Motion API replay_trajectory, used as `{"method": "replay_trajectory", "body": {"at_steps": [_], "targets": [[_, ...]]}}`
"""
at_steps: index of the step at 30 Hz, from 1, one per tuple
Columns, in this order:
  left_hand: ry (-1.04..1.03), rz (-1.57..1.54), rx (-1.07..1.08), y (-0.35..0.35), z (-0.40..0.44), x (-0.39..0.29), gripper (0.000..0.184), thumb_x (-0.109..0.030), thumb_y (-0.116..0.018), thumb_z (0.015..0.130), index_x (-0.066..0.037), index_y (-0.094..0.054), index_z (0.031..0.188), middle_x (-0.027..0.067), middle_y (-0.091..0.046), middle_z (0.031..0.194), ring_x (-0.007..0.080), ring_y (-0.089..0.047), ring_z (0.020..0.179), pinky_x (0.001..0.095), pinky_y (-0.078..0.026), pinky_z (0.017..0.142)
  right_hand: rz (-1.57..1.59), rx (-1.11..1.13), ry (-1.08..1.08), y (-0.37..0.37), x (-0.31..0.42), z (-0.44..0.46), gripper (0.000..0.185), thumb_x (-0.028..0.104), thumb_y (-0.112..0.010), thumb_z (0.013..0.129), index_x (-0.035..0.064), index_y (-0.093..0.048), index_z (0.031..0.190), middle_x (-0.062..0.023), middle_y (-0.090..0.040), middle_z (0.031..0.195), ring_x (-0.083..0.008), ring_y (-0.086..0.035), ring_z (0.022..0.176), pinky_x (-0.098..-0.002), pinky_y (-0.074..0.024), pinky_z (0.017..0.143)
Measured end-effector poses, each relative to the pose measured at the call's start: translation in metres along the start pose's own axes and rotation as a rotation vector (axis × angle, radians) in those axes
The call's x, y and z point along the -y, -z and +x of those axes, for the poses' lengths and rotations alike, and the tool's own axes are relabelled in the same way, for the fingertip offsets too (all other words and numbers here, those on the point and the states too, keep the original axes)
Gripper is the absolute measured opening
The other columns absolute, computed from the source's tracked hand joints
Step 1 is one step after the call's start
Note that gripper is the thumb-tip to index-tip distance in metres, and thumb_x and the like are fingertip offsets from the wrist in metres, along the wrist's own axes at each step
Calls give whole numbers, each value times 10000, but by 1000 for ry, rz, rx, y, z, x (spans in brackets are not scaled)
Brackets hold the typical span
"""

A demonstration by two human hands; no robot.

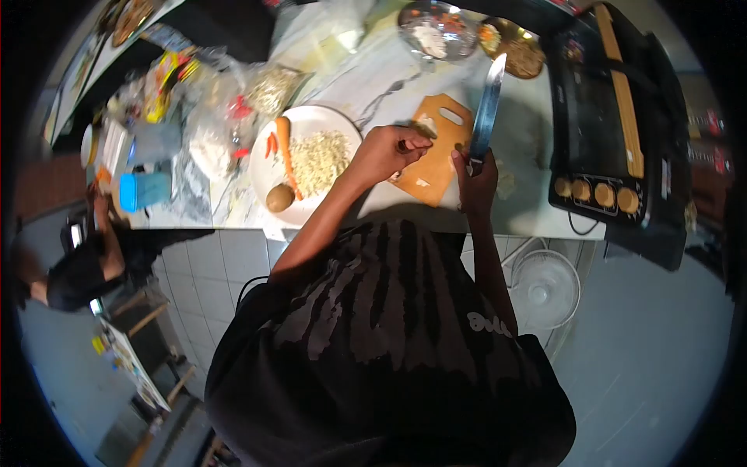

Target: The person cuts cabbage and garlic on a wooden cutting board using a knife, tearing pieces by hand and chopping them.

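Observation:
My right hand (476,180) grips a kitchen knife (489,105) by its handle, with the long blade pointing up and away from me. My left hand (389,152) is over the left side of an orange cutting board (440,167), its fingers curled together; whatever they may hold is hidden. Small pale pieces (422,183) lie on the board. Left of my left hand, a white plate (261,167) carries a heap of pale chopped food (319,159), a carrot (283,136), small red chillies (271,145) and a round brown item (280,198).
A black toaster oven (595,124) stands at the right. Behind the board are a metal bowl (436,35) and a basket-like dish (523,58). Plastic bags (210,132) and a blue container (144,191) crowd the left. A fan (541,289) is below the counter; another person (74,265) is at far left.

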State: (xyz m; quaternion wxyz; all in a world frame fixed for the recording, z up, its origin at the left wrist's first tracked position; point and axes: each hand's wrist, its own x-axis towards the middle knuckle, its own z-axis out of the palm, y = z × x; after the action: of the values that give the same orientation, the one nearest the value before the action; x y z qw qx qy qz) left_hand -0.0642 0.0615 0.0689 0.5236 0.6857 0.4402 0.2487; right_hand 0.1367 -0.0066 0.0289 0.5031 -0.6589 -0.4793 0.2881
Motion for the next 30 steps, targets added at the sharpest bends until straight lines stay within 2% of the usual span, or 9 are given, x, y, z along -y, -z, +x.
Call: {"method": "replay_trajectory", "body": {"at_steps": [3,4,10,14,20,22,23,25,30], "targets": [[-308,375,5,-24,28,11,244,-62,-684,829,-87,-744,1064,93,-707,1058,253,-681,955,374,-548,839,-109,-46,7,23,-28,-3,268,176,-764,848,10,-595,974,-86,-689,848,-149,-663,742,-315,-528,688],[-289,423,83,-29,35,13,262,-73,-667,816,-101,-734,1067,87,-668,1121,281,-630,1069,397,-531,902,-118,-72,-2,27,-33,-7,268,176,-764,848,10,-595,974,-86,-689,848,-149,-663,742,-315,-528,688],[-554,614,142,-48,55,28,235,-126,-694,796,-120,-735,1028,58,-636,1021,250,-619,1034,376,-539,860,-129,0,-103,8,-41,-29,288,168,-764,817,7,-587,976,-145,-693,851,-302,-694,770,-399,-525,698],[-576,626,205,-52,58,40,216,-140,-728,803,-107,-728,1017,57,-638,1027,263,-634,1002,386,-539,854,-161,41,-149,-3,-50,-27,283,173,-758,823,7,-578,964,-164,-694,864,-338,-698,794,-433,-522,706],[-463,654,128,-50,53,38,164,-221,-724,824,-113,-718,947,80,-648,970,283,-648,966,410,-541,806,-326,73,-101,-3,-42,-10,270,148,-738,835,1,-575,991,-207,-676,869,-419,-671,828,-473,-518,717],[-182,603,160,-46,48,33,188,-263,-728,821,-107,-716,925,117,-676,894,319,-676,857,426,-544,752,-285,82,-116,-3,-37,-4,281,148,-734,836,-1,-576,1015,-204,-667,850,-435,-657,814,-468,-522,718],[-179,600,158,-44,44,31,188,-263,-728,821,-107,-716,925,117,-676,894,319,-676,857,426,-544,752,-288,86,-116,-4,-39,0,281,148,-734,836,-1,-576,1015,-204,-667,850,-435,-657,814,-468,-522,718],[-66,519,122,-41,37,31,189,-238,-752,787,-80,-691,871,143,-695,785,342,-684,789,438,-546,734,-412,40,138,-6,-44,5,244,156,-739,855,13,-572,960,-162,-661,848,-292,-691,735,-393,-528,663],[12,443,99,-34,25,43,232,-271,-777,796,-65,-671,817,134,-686,748,343,-686,744,434,-535,701,-369,131,21,11,-27,-4,296,208,-734,870,11,-573,1020,-163,-658,816,-301,-692,742,-408,-524,664]]}}
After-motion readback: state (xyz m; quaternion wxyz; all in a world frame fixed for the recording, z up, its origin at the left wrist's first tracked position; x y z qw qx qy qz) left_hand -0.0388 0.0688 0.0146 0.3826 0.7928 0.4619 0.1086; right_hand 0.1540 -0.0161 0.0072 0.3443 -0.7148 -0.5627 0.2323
